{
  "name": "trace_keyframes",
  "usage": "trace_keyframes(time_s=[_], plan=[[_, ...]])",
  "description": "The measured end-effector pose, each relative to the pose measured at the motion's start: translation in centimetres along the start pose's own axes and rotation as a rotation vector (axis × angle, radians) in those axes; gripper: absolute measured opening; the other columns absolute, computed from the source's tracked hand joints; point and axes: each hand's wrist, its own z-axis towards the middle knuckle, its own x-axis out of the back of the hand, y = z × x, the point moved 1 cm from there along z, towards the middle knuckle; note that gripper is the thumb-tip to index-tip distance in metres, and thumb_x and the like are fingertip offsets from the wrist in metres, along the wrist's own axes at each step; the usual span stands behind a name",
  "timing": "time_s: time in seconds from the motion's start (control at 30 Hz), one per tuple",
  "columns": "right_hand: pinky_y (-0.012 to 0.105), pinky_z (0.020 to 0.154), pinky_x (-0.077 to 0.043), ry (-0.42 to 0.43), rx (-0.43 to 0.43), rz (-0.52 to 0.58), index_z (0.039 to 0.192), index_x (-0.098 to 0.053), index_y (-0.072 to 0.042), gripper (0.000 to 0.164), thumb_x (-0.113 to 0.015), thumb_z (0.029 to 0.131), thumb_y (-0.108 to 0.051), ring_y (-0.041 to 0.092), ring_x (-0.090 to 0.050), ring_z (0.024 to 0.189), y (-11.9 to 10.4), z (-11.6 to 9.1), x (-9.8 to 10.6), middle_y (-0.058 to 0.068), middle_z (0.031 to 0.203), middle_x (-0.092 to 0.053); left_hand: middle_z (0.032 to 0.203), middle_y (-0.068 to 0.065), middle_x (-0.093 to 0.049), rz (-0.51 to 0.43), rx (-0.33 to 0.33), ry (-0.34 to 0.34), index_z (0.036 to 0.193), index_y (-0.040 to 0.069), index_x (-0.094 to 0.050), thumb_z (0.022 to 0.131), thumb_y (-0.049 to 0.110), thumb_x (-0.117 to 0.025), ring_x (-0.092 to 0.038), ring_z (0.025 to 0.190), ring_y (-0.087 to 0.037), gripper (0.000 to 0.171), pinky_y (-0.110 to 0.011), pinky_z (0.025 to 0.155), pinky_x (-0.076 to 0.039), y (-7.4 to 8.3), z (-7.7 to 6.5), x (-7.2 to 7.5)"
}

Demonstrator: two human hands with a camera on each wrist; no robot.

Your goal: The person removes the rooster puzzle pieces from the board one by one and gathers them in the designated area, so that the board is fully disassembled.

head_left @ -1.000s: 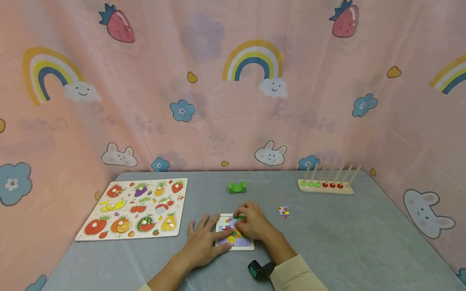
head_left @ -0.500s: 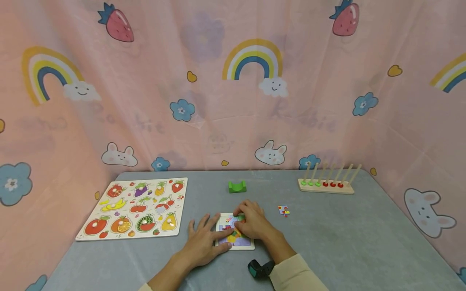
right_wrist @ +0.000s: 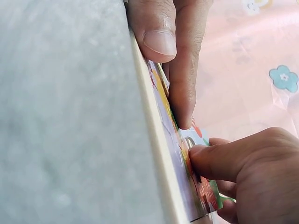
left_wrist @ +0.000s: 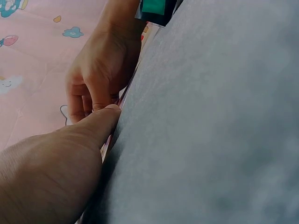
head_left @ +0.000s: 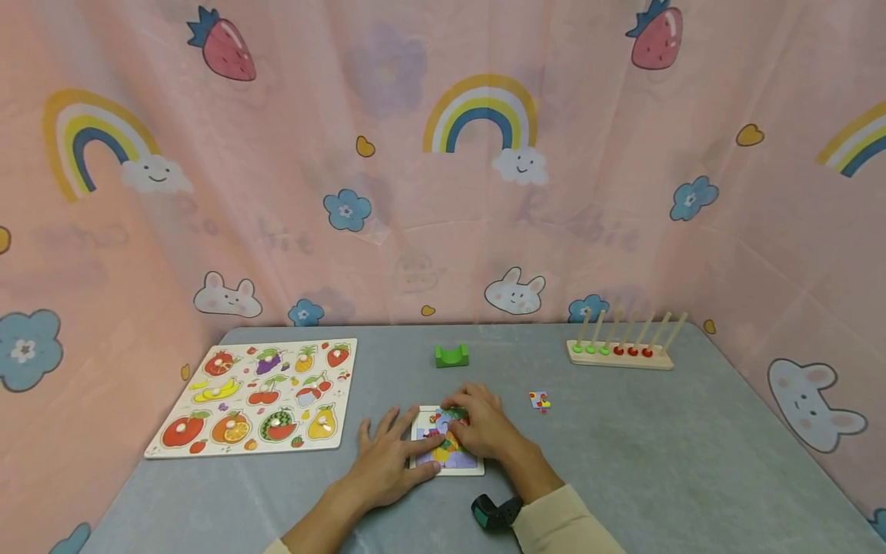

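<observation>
A small jigsaw puzzle in a pale frame (head_left: 460,472) lies on the table in front of me. My left hand (head_left: 382,468) rests on its left side, fingers spread, with thumb and index finger on the picture. At the upper right of the puzzle, my right hand (head_left: 487,425) pinches a puzzle piece (right_wrist: 213,192) with red and green print between thumb and fingers. That piece looks slightly raised in the right wrist view; its far side is hidden by the fingers. Another puzzle piece (head_left: 540,401) lies loose on the table, right of the frame.
A white fruit board (head_left: 238,415) lies at the left. Behind the puzzle stands a green notched block (head_left: 451,356). A wooden peg rack (head_left: 619,357) with green and red beads is at the back right. A black wrist device (head_left: 494,514) sits at my right wrist.
My right fingers have shifted very slightly over the upper right of the puzzle, showing a bit more of the green print. The left hand stays in place.
</observation>
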Motion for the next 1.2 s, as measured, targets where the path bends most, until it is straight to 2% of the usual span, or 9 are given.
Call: trace_keyframes(time_s=[0.13, 0.4, 0.67, 0.9, 1.2], plan=[[0.045, 0.08, -0.031, 0.011, 0.005, -0.01, 0.098, -0.071, -0.014, 0.019, -0.073, 0.081, -0.008, 0.02, -0.043, 0.095, -0.1, 0.0, 0.1, -0.004, 0.095, -0.05, 0.151, -0.01, -0.035, 0.0, -0.002, 0.002, 0.13, 0.04, -0.061, 0.089, 0.061, -0.055, -0.025, 0.136, -0.043, 0.046, -0.075, 0.095, -0.007, 0.0, 0.0, 0.0], [0.039, 0.073, -0.03, 0.035, 0.046, -0.043, 0.096, -0.07, -0.015, 0.019, -0.074, 0.079, -0.008, 0.015, -0.045, 0.087, -0.2, 0.0, 0.1, -0.005, 0.09, -0.055, 0.151, -0.01, -0.036, 0.006, -0.008, 0.003, 0.129, 0.04, -0.062, 0.089, 0.061, -0.055, -0.025, 0.136, -0.043, 0.046, -0.075, 0.095, -0.007, -0.1, 0.1, 0.0], [0.042, 0.08, -0.032, -0.031, 0.024, -0.039, 0.105, -0.071, -0.014, 0.024, -0.073, 0.081, -0.016, 0.016, -0.048, 0.098, -0.1, 0.0, 0.1, -0.006, 0.1, -0.062, 0.15, -0.01, -0.036, 0.005, -0.013, 0.009, 0.129, 0.04, -0.062, 0.089, 0.059, -0.056, -0.025, 0.136, -0.043, 0.045, -0.075, 0.095, -0.007, -0.1, 0.1, 0.0], [0.042, 0.08, -0.034, -0.048, 0.035, -0.034, 0.109, -0.07, -0.008, 0.026, -0.07, 0.084, -0.013, 0.019, -0.048, 0.098, -0.1, 0.0, 0.2, -0.002, 0.101, -0.061, 0.15, -0.01, -0.036, 0.007, -0.007, 0.001, 0.13, 0.04, -0.061, 0.089, 0.059, -0.056, -0.025, 0.136, -0.043, 0.046, -0.075, 0.096, -0.007, -0.1, 0.1, 0.1], [0.048, 0.091, -0.035, -0.049, 0.032, 0.064, 0.114, -0.067, -0.004, 0.025, -0.066, 0.09, -0.01, 0.021, -0.046, 0.103, -1.0, 0.0, 1.9, 0.0, 0.107, -0.06, 0.151, -0.009, -0.036, 0.009, 0.004, -0.008, 0.13, 0.041, -0.061, 0.089, 0.061, -0.054, -0.025, 0.136, -0.043, 0.046, -0.075, 0.095, -0.007, 0.1, 0.0, 0.1]])
